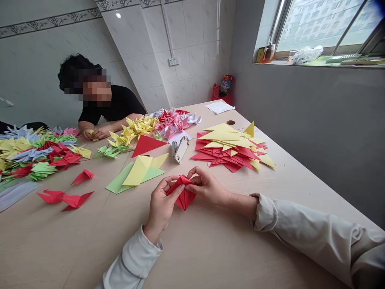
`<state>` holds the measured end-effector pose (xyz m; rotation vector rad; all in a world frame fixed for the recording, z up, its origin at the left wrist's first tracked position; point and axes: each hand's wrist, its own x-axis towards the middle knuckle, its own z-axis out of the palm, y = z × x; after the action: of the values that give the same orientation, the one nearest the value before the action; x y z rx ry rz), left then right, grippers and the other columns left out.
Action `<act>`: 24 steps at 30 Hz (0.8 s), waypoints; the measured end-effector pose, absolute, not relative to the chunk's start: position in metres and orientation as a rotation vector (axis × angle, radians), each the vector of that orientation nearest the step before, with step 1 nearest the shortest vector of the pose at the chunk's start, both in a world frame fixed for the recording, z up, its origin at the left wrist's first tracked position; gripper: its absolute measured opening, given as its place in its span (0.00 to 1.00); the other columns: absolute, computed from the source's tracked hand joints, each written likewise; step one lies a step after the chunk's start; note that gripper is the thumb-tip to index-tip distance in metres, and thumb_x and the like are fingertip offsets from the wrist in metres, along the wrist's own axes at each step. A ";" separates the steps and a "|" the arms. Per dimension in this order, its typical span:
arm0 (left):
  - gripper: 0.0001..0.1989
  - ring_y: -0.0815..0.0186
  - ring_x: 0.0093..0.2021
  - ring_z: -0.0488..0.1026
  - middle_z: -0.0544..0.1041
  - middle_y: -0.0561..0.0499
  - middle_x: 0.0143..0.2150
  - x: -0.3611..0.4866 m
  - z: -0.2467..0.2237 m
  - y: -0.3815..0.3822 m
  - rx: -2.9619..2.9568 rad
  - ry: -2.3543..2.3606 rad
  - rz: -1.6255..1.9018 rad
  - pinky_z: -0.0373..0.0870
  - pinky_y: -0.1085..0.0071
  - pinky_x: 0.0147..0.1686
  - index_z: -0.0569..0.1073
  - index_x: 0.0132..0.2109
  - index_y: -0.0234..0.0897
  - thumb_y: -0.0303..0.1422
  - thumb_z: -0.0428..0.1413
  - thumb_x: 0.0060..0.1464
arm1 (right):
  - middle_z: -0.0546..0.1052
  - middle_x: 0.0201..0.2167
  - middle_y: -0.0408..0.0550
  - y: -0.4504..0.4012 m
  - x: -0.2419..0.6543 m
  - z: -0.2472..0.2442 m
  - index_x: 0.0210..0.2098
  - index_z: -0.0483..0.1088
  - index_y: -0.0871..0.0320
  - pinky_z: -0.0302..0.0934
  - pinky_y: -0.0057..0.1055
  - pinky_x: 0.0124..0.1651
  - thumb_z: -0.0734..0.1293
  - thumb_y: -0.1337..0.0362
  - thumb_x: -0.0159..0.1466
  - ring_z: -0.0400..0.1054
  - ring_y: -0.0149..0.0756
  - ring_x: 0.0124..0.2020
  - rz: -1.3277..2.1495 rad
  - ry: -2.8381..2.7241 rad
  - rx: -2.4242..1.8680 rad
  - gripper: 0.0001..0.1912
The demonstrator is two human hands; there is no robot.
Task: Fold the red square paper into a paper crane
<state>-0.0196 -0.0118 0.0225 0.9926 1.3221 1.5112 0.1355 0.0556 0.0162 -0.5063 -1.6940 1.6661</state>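
Note:
Between my two hands is a red folded paper [184, 197], diamond-shaped with creases running to its lower point. My left hand [162, 200] grips its left side, thumb lying across the front face. On the upper right edge, my right hand [207, 186] pinches the paper between thumb and fingers. Just beyond, green paper [116, 181] and yellow folded paper [138, 170] overlap on the table. A stack of red folded sheets [231, 158] with yellow sheets [224, 134] on it sits past my right hand. Finished-looking red paper cranes [75, 200] lie at the left.
Heaps of coloured paper cranes [39, 154] cover the table's left and far side. A person in black [120, 105] leans over the table, hands on a small yellow paper [95, 134]. A whitish hinged object [180, 149] stands mid-table; a white sheet [219, 107] lies near the far corner.

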 end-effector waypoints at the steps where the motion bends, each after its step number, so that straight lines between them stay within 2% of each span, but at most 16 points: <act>1: 0.20 0.62 0.40 0.77 0.80 0.49 0.39 -0.019 0.024 -0.012 0.988 1.327 1.510 0.73 0.69 0.39 0.71 0.45 0.38 0.35 0.66 0.45 | 0.74 0.26 0.41 0.055 0.135 0.016 0.39 0.59 0.56 0.58 0.26 0.28 0.68 0.55 0.61 0.66 0.29 0.26 1.683 -1.681 -0.512 0.16; 5: 0.25 0.65 0.32 0.78 0.81 0.51 0.35 -0.017 0.028 -0.013 0.962 1.332 1.516 0.74 0.69 0.34 0.65 0.50 0.41 0.35 0.66 0.46 | 0.77 0.29 0.43 0.050 0.132 0.017 0.42 0.58 0.55 0.64 0.31 0.33 0.70 0.55 0.59 0.72 0.35 0.31 1.828 -1.577 -0.580 0.19; 8: 0.26 0.66 0.30 0.77 0.80 0.52 0.32 -0.014 0.029 -0.014 0.924 1.314 1.548 0.74 0.70 0.32 0.63 0.50 0.42 0.34 0.66 0.46 | 0.78 0.29 0.43 0.047 0.129 0.017 0.41 0.58 0.55 0.65 0.32 0.34 0.73 0.56 0.55 0.73 0.36 0.31 1.930 -1.492 -0.653 0.22; 10: 0.25 0.67 0.29 0.77 0.80 0.53 0.31 -0.012 0.029 -0.014 0.891 1.306 1.579 0.73 0.71 0.33 0.63 0.48 0.42 0.33 0.66 0.46 | 0.77 0.27 0.41 0.045 0.127 0.017 0.40 0.58 0.55 0.65 0.31 0.33 0.74 0.58 0.53 0.72 0.35 0.30 1.958 -1.431 -0.696 0.23; 16: 0.23 0.65 0.34 0.78 0.79 0.52 0.36 -0.006 0.030 -0.014 0.795 1.350 1.685 0.72 0.72 0.32 0.64 0.46 0.42 0.35 0.66 0.45 | 0.74 0.25 0.38 0.040 0.119 0.014 0.38 0.61 0.55 0.64 0.26 0.29 0.76 0.61 0.50 0.70 0.31 0.27 1.926 -1.353 -0.752 0.24; 24: 0.24 0.67 0.30 0.76 0.77 0.54 0.34 -0.006 0.031 -0.012 0.760 1.415 1.772 0.70 0.74 0.26 0.63 0.44 0.42 0.38 0.66 0.43 | 0.74 0.26 0.39 0.033 0.110 0.020 0.34 0.60 0.56 0.64 0.27 0.29 0.78 0.65 0.44 0.70 0.32 0.27 2.057 -1.213 -0.698 0.25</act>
<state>-0.0055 -0.0125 0.0307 0.7601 1.4149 1.7723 0.1097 0.0329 0.0200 -0.6983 -1.2127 2.0571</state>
